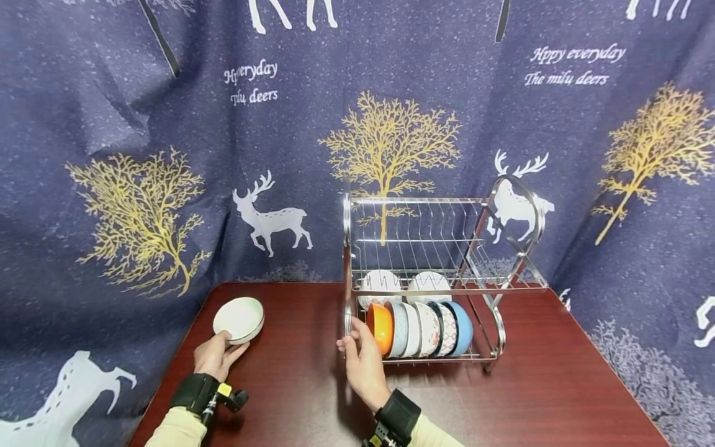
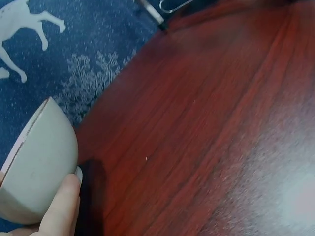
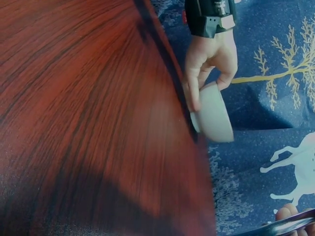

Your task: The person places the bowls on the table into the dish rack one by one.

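The round white ceramic bowl (image 1: 239,319) sits tilted at the red wooden table's (image 1: 290,397) far-left corner, your left hand (image 1: 215,356) curled round its rim. Hold it firmly; your right hand (image 1: 363,363) grips the steel dish rack's (image 1: 424,248) post.

under my hands lies a dark red wood table (image 1: 558,385), glossy with a pale glare. beyond them and to both sides hangs a navy curtain (image 1: 112,112) printed with gold trees, white deer and white lettering.
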Demonstrator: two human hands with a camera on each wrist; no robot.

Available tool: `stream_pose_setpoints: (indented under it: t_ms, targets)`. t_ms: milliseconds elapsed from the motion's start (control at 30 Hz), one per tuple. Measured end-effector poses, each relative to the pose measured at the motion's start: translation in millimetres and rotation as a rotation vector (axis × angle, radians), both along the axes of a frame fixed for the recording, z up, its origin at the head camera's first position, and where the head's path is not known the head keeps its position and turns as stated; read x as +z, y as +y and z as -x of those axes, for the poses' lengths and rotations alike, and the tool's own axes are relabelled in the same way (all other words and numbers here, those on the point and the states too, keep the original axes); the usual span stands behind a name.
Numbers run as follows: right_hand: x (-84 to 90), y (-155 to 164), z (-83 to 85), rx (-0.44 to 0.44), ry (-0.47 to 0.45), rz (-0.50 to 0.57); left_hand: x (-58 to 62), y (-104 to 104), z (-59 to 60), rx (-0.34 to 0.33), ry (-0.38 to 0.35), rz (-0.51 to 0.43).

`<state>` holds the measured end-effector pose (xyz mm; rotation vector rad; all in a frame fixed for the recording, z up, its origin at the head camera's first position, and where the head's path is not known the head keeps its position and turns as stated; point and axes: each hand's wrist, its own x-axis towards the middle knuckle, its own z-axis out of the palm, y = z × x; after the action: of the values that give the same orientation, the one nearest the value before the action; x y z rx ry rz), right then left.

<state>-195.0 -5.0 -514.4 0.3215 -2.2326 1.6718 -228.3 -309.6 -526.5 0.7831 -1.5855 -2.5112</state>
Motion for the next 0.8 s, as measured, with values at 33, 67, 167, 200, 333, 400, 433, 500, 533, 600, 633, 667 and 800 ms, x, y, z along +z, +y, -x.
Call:
stream_pose_setpoints:
  t_ms: [33,67,167,200,333,400,433,500,533,600,633,667,800]
  targets:
    - [-0.1,0,0.1,0.003,-0.004,0.004,0.9,1,-1.2,-0.010,0.010,-0.004]
    - [-0.1,0,0.3,0.003,-0.009,0.007,2.2,2,-2.6,-0.021,0.020,-0.009]
    - [-0.5,0,0.7,0.008,-0.014,0.013,5.9,5,-7.1,-0.048,0.044,-0.021]
    - [0.0,0,0.7,0.010,-0.015,0.015,7.2,6,-8.7,-0.056,0.047,-0.028]
    - [-0.3,1,0.7,0.009,-0.005,0.016,12.1,17,-15.1,-0.090,0.060,-0.047]
    - [0.3,1,0.8,0.004,-0.008,0.010,14.7,25,-18.3,-0.100,0.066,-0.051]
    - [-0.2,2,1.0,0.003,-0.006,0.004,16.0,29,-19.7,-0.108,0.071,-0.050]
    - [0.1,2,1.1,0.000,-0.014,-0.005,18.3,37,-23.2,-0.122,0.078,-0.045]
    - [-0.2,2,0.8,0.001,-0.018,-0.007,19.6,41,-25.2,-0.129,0.080,-0.043]
    - [-1.0,3,0.4,0.003,-0.024,-0.011,21.8,50,-30.4,-0.150,0.087,-0.040]
    - [-0.9,3,0.0,0.007,-0.027,-0.009,22.5,54,-33.1,-0.160,0.090,-0.041]
    - [-0.4,3,-0.6,0.010,-0.033,-0.004,23.5,59,-36.1,-0.173,0.092,-0.039]
    - [0.9,4,-1.5,0.017,-0.044,0.000,27.8,78,-46.3,-0.217,0.110,-0.025]
